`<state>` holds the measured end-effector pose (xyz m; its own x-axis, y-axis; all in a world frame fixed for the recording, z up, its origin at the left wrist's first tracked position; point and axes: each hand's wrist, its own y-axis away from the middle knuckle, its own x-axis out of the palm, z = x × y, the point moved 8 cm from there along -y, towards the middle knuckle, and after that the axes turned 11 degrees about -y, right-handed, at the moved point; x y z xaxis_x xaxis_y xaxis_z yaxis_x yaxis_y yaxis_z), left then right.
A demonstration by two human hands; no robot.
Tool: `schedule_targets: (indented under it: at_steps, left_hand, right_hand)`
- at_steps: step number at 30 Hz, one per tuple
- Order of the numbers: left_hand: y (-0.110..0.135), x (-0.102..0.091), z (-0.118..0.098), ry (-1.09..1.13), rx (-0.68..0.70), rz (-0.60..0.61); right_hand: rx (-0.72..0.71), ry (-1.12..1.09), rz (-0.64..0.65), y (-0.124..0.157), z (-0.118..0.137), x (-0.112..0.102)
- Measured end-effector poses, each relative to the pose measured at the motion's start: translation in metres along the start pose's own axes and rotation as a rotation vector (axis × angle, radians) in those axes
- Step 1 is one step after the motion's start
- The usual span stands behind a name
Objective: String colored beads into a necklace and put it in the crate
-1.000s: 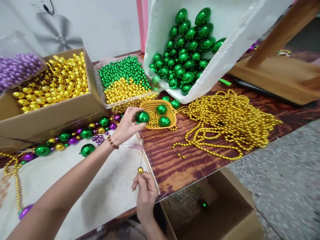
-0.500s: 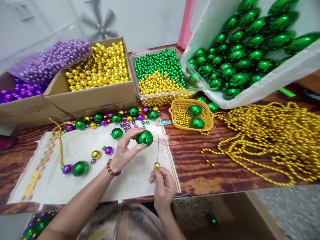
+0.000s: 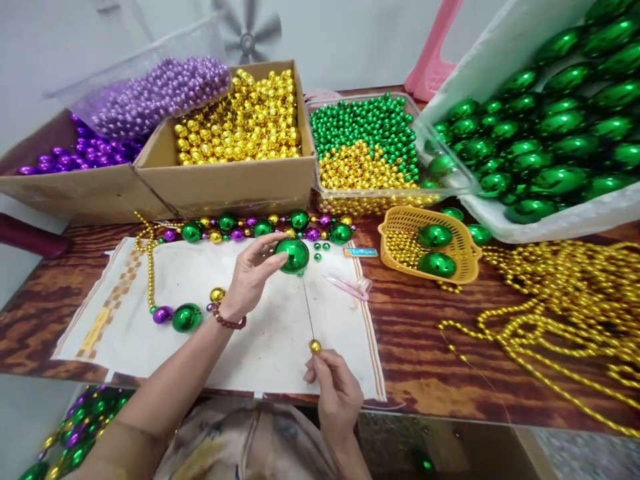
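Note:
My left hand (image 3: 253, 277) pinches a large shiny green bead (image 3: 294, 257) between thumb and fingers above the white cloth (image 3: 200, 360). Directly below it, a long thin needle (image 3: 307, 303) reaches up to the bead's underside; whether its tip is inside I cannot tell. My right hand (image 3: 336, 387) grips the lower end of the needle, where a gold bead (image 3: 315, 346) is threaded just above the fingertips. On the cloth's left lies a gold bead strand (image 3: 151, 273) ending in a purple bead (image 3: 163, 315) and a large green bead (image 3: 187, 318).
Behind the cloth lies a mixed bead strand (image 3: 263, 228). Further back stand a cardboard box (image 3: 225, 187) of gold beads and a clear tub (image 3: 380, 200). To the right are an orange basket (image 3: 467, 270), a white foam box (image 3: 500, 230) and piled gold strands (image 3: 565, 300).
The view has swung left, so the table appears further right. My left hand has brought the green bead over the needle's upper end. My right hand keeps its grip on the needle.

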<state>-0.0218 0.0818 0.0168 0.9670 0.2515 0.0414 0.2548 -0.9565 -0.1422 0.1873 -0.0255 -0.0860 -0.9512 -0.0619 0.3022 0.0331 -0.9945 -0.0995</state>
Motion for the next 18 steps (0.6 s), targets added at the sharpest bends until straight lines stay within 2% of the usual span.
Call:
schedule_targets:
  at_steps: [5,18]
  left_hand:
    - [-0.008,-0.002,-0.006,0.078,-0.060,0.041]
    - [-0.004,-0.005,0.004,0.204,-0.149,0.049]
  right_hand:
    - [0.020,0.040,0.050,0.000,-0.002,0.011]
    - [0.032,0.013,0.021,-0.003,-0.002,0.019]
